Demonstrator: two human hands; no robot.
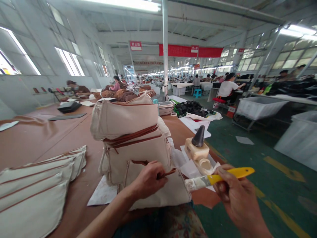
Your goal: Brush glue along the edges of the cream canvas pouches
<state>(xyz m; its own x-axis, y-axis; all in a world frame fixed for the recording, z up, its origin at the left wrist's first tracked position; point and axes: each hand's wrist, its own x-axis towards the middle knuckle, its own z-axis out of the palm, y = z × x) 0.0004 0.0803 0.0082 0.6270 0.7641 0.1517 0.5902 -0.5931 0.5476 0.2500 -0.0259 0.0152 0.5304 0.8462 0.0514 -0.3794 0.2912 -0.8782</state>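
Pouch (170, 193), one, pinched in the left hand (150, 178), with one brush (215, 178) grasped in the right hand (236, 191).

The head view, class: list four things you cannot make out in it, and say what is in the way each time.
All in the head view:
- Inside of the front bag: hidden by its own front panel and the left hand.
- Left ends of the pouches: cut off by the picture's left edge.
- Lettering on the red banner: too small and faint.
- Right forearm beyond the right hand: cut off by the bottom edge.
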